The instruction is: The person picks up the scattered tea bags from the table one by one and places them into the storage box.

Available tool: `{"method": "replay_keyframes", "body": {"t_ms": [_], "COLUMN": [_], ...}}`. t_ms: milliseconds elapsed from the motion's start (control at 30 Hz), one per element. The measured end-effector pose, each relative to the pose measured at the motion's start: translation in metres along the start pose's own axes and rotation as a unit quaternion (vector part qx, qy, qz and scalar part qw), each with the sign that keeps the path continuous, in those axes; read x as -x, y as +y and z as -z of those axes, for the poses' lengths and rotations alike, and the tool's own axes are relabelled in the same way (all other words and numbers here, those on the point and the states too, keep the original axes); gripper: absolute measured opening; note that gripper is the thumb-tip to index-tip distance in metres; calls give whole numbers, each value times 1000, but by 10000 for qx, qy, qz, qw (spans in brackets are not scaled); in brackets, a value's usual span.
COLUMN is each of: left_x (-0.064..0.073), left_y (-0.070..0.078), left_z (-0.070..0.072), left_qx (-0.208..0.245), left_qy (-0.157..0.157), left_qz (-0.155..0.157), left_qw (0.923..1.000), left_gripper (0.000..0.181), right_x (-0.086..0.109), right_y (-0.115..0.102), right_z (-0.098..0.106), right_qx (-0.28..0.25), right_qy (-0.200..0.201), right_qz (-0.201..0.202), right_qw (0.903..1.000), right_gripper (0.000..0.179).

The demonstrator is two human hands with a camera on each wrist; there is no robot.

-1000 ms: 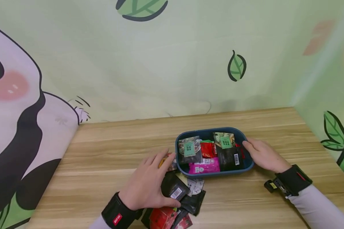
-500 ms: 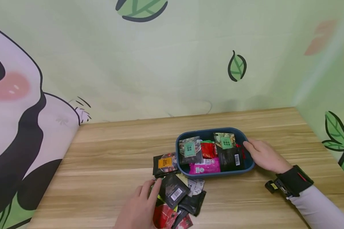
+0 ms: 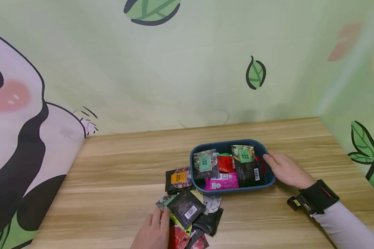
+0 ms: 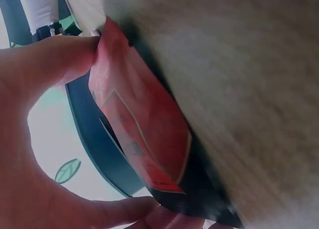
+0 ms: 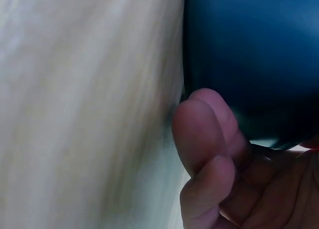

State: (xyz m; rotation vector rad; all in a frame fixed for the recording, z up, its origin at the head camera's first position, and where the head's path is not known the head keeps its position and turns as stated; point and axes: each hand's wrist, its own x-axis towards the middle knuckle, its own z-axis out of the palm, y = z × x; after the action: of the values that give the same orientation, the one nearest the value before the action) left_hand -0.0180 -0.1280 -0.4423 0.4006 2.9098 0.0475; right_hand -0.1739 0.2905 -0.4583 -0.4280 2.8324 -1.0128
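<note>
A dark blue oval-cornered bin [image 3: 202,188] stands on the table, with several small snack packets in it. My right hand [image 3: 291,170] grips its right end, thumb over the rim; in the right wrist view the curled fingers [image 5: 199,134] lie against the bin's outer wall [image 5: 249,49]. In front of the bin lies a loose pile of packets, with a black packet [image 3: 186,208] on top. At the pile's near left edge is my left hand [image 3: 152,231]. In the left wrist view its thumb and fingers hold opposite ends of a red-and-black packet [image 4: 142,112].
A black packet with an orange label [image 3: 178,178] lies against the bin's left side. A magenta packet [image 3: 222,181] and a red packet [image 3: 225,164] are among those inside the bin. A printed cloth wall [image 3: 174,69] rises behind the wooden table [image 3: 118,166].
My left hand has drawn back from over the pile toward the near left, uncovering the orange-labelled packet. The top black packet has shifted slightly left. My right hand has stayed on the bin.
</note>
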Motion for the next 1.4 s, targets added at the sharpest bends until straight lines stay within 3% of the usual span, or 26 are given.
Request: {"method": "replay_keyframes", "body": {"t_ms": [167, 367, 533, 700, 800, 1133, 1400], "left_x": [-3, -14, -31, -53, -68, -114, -141], "left_y": [-1, 2, 2, 5, 11, 35, 47], "left_z": [3, 21, 41, 56, 63, 80, 86], "left_qx": [2, 96, 215, 369, 453, 813, 1144], "left_qy": [168, 399, 779, 1493, 1713, 1911, 1981], "left_qz": [-24, -32, -474, -1314, -1707, -2560, -2784], "left_qw": [9999, 9992, 9956, 9793, 9693, 9441, 9328], "left_gripper": [115, 97, 93, 92, 92, 86, 87], "right_x": [-1, -1, -1, -1, 0, 1, 0], "right_y": [0, 1, 2, 0, -1, -1, -1], "right_z": [1, 0, 0, 1, 1, -1, 0], "right_qx": [8, 40, 63, 85, 140, 65, 26], "right_qy": [13, 16, 38, 44, 46, 29, -21], "right_qz": [51, 59, 85, 55, 41, -4, 10], "right_qw": [10000, 10000, 9999, 9999, 9999, 10000, 10000], "right_gripper": [68, 66, 66, 67, 68, 68, 68]}}
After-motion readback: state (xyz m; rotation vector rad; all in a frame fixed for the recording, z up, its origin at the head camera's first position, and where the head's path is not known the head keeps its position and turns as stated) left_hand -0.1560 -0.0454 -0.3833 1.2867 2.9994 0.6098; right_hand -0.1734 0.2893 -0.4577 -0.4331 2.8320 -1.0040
